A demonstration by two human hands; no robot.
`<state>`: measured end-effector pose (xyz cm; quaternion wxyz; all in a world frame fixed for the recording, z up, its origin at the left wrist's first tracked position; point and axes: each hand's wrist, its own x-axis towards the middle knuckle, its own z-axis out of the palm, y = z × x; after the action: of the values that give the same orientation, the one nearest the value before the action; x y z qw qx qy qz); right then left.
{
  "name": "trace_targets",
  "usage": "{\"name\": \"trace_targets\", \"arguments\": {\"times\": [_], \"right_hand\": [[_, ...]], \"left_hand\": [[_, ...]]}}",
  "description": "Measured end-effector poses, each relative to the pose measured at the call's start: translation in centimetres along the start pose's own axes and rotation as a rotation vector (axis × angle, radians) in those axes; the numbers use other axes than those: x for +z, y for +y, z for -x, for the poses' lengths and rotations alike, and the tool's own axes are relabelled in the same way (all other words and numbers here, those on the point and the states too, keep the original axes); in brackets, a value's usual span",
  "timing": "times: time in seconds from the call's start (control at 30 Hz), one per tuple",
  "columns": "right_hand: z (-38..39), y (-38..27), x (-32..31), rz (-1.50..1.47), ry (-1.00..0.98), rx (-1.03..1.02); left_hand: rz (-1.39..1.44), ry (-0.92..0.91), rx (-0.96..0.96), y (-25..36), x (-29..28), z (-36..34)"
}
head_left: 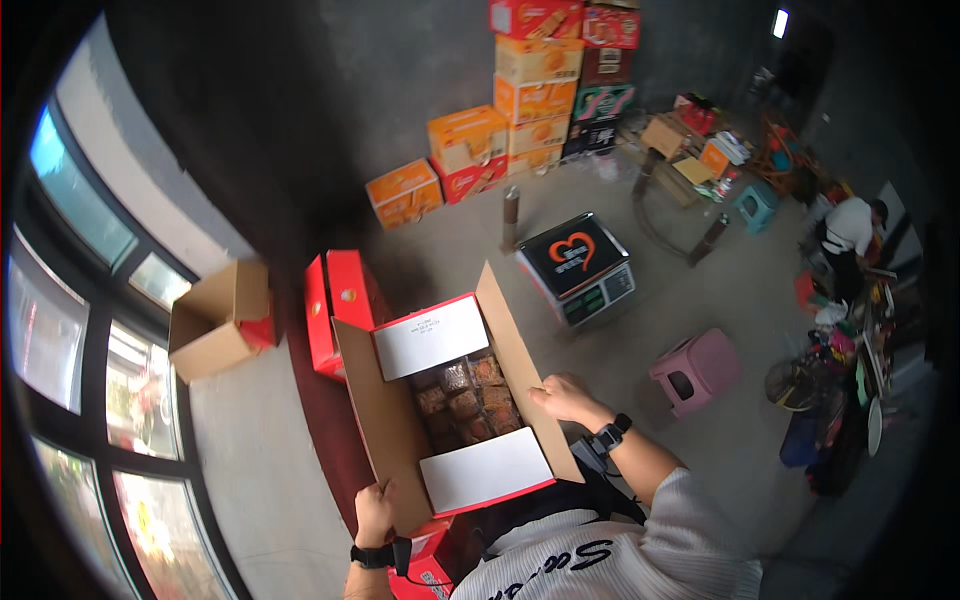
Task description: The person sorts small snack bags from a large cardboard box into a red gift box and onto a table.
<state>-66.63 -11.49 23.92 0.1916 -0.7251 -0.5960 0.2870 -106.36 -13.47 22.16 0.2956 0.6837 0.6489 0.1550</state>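
Observation:
An open cardboard box [400, 440] with two white inner flaps, one at the top and one at the bottom, holds several packets of brown food [463, 403] in clear wrappers. My left hand [376, 508] is closed on the box's left brown flap near its lower end. My right hand [562, 398] grips the right brown flap from the outside. Just beyond the box's top left stands a red box [338, 285], and part of another red box [425, 555] shows below, partly hidden by my body.
An empty carton [208, 338] stands left by windows. Ahead are a scale [572, 262], metal posts [510, 218] and stacked orange boxes [533, 100]. At right are a pink stool [695, 368], a blue stool [755, 205], clutter [830, 390] and another person [850, 225] bending over.

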Motion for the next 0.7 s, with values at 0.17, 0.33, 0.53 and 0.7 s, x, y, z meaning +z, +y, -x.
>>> {"name": "trace_targets", "arguments": {"times": [0.17, 0.33, 0.53, 0.7], "right_hand": [[4.2, 5.4, -7.2, 0.030, 0.138, 0.063], [7.7, 12.2, -14.6, 0.042, 0.163, 0.252], [11.1, 25.1, -21.3, 0.043, 0.333, 0.333], [12.6, 32.0, -28.6, 0.072, 0.352, 0.478]], "left_hand": [[0.083, -0.061, 0.126, 6.6, 3.2, -2.3], [0.037, -0.187, 0.228, 16.9, 7.6, -5.4], [0.043, -0.389, 0.360, 30.3, 16.3, -9.0], [0.061, -0.494, 0.341, 40.1, 23.9, -10.6]]}}
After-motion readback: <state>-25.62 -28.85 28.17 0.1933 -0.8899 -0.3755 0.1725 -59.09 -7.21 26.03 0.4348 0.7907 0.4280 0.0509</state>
